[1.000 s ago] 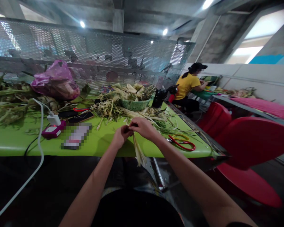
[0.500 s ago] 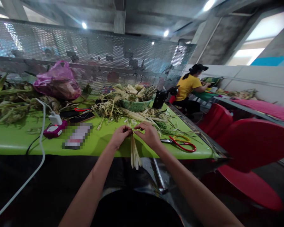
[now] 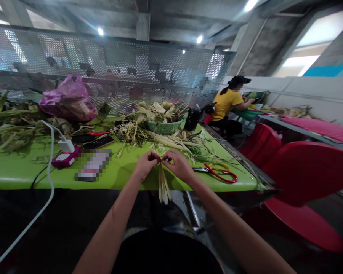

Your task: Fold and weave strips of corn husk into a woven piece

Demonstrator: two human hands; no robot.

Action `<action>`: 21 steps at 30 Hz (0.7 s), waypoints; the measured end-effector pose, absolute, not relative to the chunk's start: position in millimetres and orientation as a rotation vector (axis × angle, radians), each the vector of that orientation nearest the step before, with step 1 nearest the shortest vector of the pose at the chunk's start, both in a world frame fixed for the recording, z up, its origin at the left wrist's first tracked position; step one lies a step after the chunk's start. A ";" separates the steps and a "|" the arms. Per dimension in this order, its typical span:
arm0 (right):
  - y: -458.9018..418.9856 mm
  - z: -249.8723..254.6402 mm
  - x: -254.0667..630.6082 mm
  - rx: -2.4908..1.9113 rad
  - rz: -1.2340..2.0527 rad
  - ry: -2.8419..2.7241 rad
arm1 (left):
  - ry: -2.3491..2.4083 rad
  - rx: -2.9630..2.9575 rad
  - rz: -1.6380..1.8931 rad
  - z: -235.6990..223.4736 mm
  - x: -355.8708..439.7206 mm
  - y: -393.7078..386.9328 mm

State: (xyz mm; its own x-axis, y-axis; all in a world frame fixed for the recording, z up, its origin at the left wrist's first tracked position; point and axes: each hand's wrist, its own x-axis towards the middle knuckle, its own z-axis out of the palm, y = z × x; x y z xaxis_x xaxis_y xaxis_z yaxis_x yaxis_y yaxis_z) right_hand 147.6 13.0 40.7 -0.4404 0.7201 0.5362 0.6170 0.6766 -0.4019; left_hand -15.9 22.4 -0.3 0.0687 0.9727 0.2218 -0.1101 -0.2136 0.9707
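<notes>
Above the front edge of the green table [image 3: 117, 179], my left hand [image 3: 146, 164] and my right hand [image 3: 177, 164] meet fingertip to fingertip. Between them they pinch the top of a small bundle of pale corn husk strips [image 3: 163, 186]. The strips hang down and fan apart below the table edge. Both hands are closed, and the fingers hide the pinched end. To the right of my right hand lie scissors [image 3: 221, 174] with red and yellow handles. Behind the hands is a heap of dried husks and stalks [image 3: 171, 140].
A green basket [image 3: 164, 127] of husks stands at the back, beside a dark cup [image 3: 193, 120]. On the left are a purple power socket [image 3: 65, 158] with a white cable, a blurred phone-like object [image 3: 93, 165] and a pink bag [image 3: 68, 101]. Red chairs [image 3: 308, 171] and a co-worker [image 3: 227, 104] are at right.
The fingers of my right hand have drawn in and curled closer to the left fingertips at the top of the husk strips. The bundle hangs almost the same.
</notes>
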 end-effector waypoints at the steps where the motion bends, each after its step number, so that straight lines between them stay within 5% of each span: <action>1: 14.4 40.5 148.1 -1.014 0.218 -2.163 | 0.977 1.347 1.365 0.8 -15.4 21.8; 21: 42.4 6.7 148.2 -1.032 0.770 -1.825 | 1.321 1.859 1.533 6.5 -3.1 9.0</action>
State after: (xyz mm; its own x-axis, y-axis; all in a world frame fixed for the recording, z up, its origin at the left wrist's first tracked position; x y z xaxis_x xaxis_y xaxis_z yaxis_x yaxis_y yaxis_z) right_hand 148.2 42.4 6.7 -0.2705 0.8818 0.3864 0.3381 0.4628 -0.8195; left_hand -3.1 9.0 6.5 -0.0433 0.8394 0.5418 0.4115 -0.4792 0.7752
